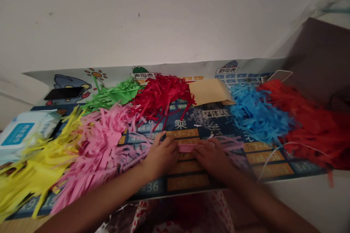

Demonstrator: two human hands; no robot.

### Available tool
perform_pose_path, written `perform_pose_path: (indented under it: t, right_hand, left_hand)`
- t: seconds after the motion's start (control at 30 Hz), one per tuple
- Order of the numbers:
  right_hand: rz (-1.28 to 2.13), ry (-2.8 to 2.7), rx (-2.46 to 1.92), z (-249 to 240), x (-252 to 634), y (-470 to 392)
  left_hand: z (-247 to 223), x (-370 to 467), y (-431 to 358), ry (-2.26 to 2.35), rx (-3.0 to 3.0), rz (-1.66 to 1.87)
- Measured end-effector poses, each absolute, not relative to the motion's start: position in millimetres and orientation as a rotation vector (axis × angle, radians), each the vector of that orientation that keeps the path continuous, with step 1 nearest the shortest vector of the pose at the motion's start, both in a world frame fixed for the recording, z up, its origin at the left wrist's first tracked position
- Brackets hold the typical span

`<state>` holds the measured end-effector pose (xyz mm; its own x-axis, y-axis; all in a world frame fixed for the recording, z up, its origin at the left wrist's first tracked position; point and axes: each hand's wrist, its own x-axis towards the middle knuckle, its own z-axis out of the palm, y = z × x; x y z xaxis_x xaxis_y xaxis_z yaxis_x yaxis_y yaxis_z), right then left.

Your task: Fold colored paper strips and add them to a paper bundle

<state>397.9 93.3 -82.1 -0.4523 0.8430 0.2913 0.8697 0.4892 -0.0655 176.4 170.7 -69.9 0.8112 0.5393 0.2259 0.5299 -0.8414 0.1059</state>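
Observation:
Between my two hands stretches a narrow pink-purple band of fringed paper (185, 148), lying low over the mat, with cut strips fanning out past both hands. My left hand (164, 151) is closed on its left part, fingers curled over it. On the right part, the fingers of my right hand (212, 154) are bent and pressed down on the band. Left of my left hand lies a pile of pink paper strips (101, 134). Tiny grey-purple paper scraps (201, 116) are scattered beyond my right hand.
Yellow (51, 160), green (117, 93), red (164, 93), blue (258, 113) and orange-red paper strips (303, 123) lie around the printed mat (188, 182). A folded tan paper (209, 93), black phone (64, 94) and wipes pack (20, 133) are there too. White string (269, 160) hangs at right.

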Motion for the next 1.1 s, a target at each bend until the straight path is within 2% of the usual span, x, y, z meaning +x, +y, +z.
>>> perform_pose_path:
  t: [0.27,0.47,0.63,0.77,1.1]
  right_hand:
    - [-0.144,-2.368,-1.657,-72.3,387.5,118.3]
    - [-0.173,-2.417,-1.509,-85.4,380.5,109.9]
    - [0.072,-2.15,-1.643,-99.2,409.9,106.8]
    - [0.303,-2.073,-1.763,-93.6,412.9,111.9]
    - [0.439,-1.968,-1.836,-89.5,408.5,117.8]
  left_hand:
    - [-74.5,184.5,180.7,0.83,3.045,0.454]
    - [-76.9,169.8,176.3,0.836,3.028,0.463]
    - [-75.7,155.9,180.5,0.886,2.774,0.588]
    - [-74.1,162.0,185.2,1.012,2.665,0.468]
    - [-81.7,169.5,193.1,1.098,2.676,0.402]
